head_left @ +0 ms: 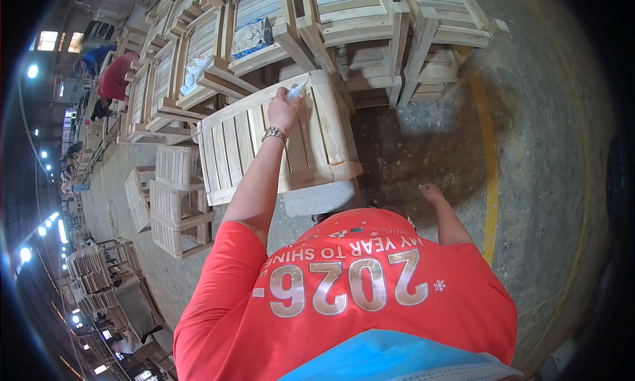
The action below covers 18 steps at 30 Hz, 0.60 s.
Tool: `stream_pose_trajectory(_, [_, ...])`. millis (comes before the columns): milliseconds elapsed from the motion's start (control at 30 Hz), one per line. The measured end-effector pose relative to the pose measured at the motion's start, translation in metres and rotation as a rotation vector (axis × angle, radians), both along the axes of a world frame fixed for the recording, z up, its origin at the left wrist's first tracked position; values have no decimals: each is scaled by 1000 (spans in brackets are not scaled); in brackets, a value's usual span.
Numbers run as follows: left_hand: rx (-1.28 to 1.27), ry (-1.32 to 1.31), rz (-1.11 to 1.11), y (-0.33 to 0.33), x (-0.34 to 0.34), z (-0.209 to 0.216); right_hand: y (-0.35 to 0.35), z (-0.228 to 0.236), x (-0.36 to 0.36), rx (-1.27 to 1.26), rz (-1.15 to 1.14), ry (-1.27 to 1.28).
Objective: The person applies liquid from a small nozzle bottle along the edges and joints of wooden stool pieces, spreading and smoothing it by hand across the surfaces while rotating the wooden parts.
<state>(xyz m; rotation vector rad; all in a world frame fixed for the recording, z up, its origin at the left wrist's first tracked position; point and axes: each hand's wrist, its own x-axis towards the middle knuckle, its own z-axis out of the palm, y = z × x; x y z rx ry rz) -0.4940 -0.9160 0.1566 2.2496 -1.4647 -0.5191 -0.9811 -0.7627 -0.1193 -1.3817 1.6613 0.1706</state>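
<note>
My left hand (284,113), with a metal-banded bracelet or watch on its wrist, is closed round a small white squeeze bottle (296,93) with a pointed nozzle. The bottle is tilted over the far end of a slatted wooden panel (231,143), whose pale slats run side by side in a frame. A light grey block (321,197) shows under the panel's near edge. My right hand (431,193) hangs at my right side above the floor, away from the panel. Its fingers look curled closed, and what they hold, if anything, is too small to make out.
Stacked slatted wooden frames (360,10) line the far side; one bears a blue-and-white box (251,37), another some pale plastic items (192,77). More wooden crates (177,212) stand on the floor at left. A person in red (119,73) bends far left. A yellow line (488,149) marks the floor.
</note>
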Motion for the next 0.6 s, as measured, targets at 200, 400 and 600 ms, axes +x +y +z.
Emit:
stream_pose_trajectory(200, [-39, 1, 0, 14, -1, -3, -12, 13, 28, -73, 13, -72])
stream_pose_trajectory(400, [-12, 5, 8, 26, -5, 0, -14, 8, 29, -72, 36, -67])
stream_pose_trajectory(600, [-51, 44, -11, 28, -9, 0, -12, -4, 19, -80, 63, -22])
